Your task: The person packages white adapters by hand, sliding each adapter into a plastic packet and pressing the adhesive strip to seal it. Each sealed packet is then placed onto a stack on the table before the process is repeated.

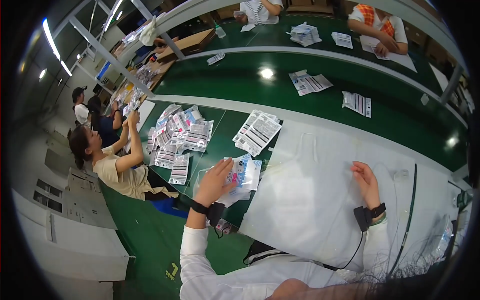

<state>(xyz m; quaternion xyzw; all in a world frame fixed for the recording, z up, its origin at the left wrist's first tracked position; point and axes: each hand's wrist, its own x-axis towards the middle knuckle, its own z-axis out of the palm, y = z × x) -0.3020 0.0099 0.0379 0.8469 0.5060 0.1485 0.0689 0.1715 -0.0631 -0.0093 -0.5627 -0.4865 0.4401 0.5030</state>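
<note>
My left hand rests flat on a small stack of white and blue printed packets at the left edge of a white sheet covering the green table. Its fingers are spread over the top packet; whether they grip it I cannot tell. My right hand hovers over the white sheet with fingers loosely curled and nothing in them. Both wrists carry black bands, and a cable runs from the right one.
A fanned stack of packets lies just beyond my left hand, and a larger pile sits farther left. Loose packets lie on the green conveyor belt. People sit at left and across the belt.
</note>
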